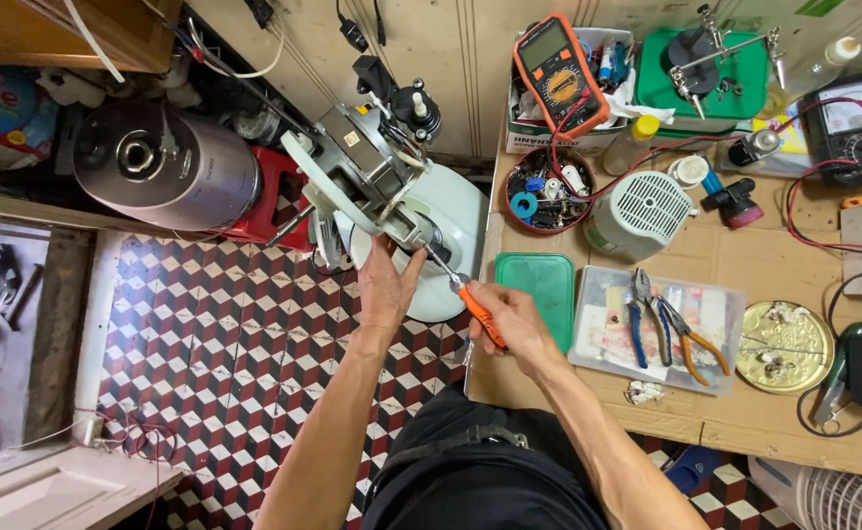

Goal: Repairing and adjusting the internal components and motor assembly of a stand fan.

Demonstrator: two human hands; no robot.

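Note:
My left hand [386, 285] grips the lower end of a fan motor assembly [367, 167], a metal block with a pale round plate and black parts on top, held tilted above the floor. My right hand [511, 319] is closed on an orange-handled screwdriver [474, 309]. Its metal shaft points up and left, and the tip touches the motor's lower end beside my left thumb. A white round fan base [455, 221] lies on the floor behind the motor.
A cardboard-covered workbench [745, 412] on the right carries a green lid [539, 285], a clear tray with pliers [661, 329], a bowl of small parts [547, 188], an orange multimeter [558, 74] and a gold tin lid [784, 345]. A silver cooker [166, 162] stands at left on the checkered floor.

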